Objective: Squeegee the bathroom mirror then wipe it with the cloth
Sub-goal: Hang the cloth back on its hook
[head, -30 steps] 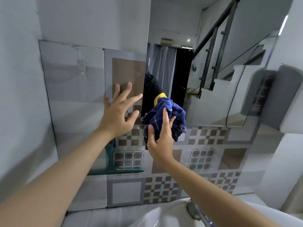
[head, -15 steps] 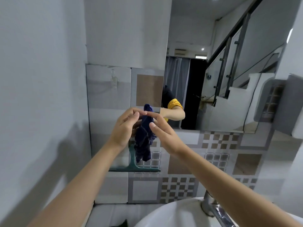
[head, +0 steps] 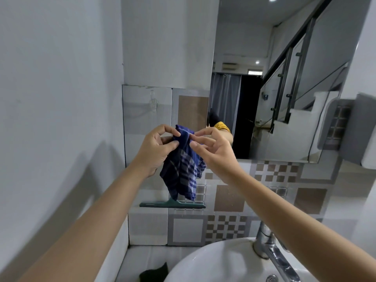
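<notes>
Nearest, below the right forearm: a white basin [head: 203,261] and a chrome tap [head: 270,253], well under both hands.

Up at the hands: left hand [head: 156,151] pinching the upper left edge of the blue checked cloth [head: 183,169] between thumb and forefinger, remaining fingers curled behind the fabric. Right hand [head: 213,153] nipping the top edge just beside the left-hand pinch, thumb and first finger closed on it, other fingers loose and spread. Cloth hanging free below both pinches, bunched and folded, held off the wall.

Handling, as a judgement: light, limp, thin woven stuff; no stiffness at all, so likely to droop and twist wherever unsupported. Probably damp, though not certain from here. Not fragile, not slippery. Best taken either by two corners to shake out flat, or gathered into a pad under the palm for wiping. Present two-point pinch suited to unfolding, not to pressing on glass.

Just behind the cloth's lower end: a green squeegee [head: 173,204] against the tiled wall [head: 230,226], blade level, handle hidden by the fabric, untouched by either hand.

Farthest, beyond and above the right hand: the mirror [head: 284,98], reflecting a stair and a dark doorway. Wiping seemingly under way or about to resume.
</notes>
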{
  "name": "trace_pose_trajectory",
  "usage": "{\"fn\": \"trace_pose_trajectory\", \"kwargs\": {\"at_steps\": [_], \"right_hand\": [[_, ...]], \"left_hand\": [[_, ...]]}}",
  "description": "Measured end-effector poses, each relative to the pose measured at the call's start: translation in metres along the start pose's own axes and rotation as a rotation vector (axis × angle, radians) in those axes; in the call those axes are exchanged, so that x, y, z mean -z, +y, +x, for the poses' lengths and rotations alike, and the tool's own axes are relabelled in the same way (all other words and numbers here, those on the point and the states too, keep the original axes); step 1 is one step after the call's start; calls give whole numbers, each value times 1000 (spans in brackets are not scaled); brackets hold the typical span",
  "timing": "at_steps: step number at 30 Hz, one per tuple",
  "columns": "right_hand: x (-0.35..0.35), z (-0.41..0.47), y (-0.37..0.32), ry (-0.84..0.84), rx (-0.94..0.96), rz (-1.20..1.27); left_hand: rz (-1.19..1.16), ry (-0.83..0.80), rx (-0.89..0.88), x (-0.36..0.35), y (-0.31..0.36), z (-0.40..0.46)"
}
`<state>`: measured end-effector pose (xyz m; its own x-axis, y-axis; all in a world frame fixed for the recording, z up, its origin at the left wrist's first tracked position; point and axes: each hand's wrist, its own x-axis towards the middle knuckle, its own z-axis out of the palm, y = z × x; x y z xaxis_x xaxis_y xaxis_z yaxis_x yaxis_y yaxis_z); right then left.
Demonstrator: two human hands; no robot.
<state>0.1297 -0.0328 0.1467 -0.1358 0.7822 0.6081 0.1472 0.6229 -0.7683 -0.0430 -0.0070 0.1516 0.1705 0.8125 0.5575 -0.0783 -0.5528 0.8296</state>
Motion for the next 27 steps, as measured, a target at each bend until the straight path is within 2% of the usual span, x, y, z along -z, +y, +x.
{"fn": "trace_pose_trajectory", "kwargs": {"at_steps": [3,8,12,16,19,23,27], "right_hand": [[-4,5,-1,83,-1,-43],[-13,11,-5,98,5,-33],[-15,15,-4,127,72,-139],[-18,23,-3,74,81,-285],[-23,35,-9,78,94,-326],[-29,62,-20,105,245,-439],[-29,103,-23,65,346,-636]], "left_hand": [[88,-13,-46,3,6,1],[41,-21,-9,12,11,0],[99,31,-21,19,16,-2],[281,141,-22,28,25,0],[381,136,-31,34,31,5],[574,161,-128,42,37,18],[625,293,-216,49,44,41]]}}
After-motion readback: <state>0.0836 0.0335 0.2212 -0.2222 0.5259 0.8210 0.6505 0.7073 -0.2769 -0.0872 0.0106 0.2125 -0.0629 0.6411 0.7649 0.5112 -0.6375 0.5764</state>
